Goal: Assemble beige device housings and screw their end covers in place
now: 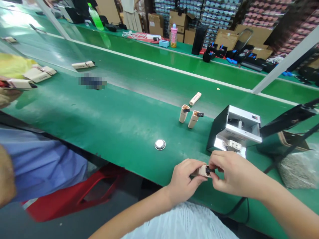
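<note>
Near the table's front edge, my left hand (185,177) is closed around a small beige casing (202,170), its end facing my right hand. At that end, the fingers of my right hand (231,171) pinch a small black part (209,170). Whether the black part is attached to the casing, I cannot tell. Beyond my hands stand two similar beige casings (183,114) (193,120) with black pieces sticking out at their tops. Another beige casing (195,99) lies flat behind them. Left of my hands is a round, shiny metal tin (159,144).
A silver and black machine (234,127) stands just past my right hand. Right of it are a dark bin (281,142), a bag of small bits (299,169) and a black cable. At left, another person sits beside a red chair (74,196), with more beige casings (41,74) nearby.
</note>
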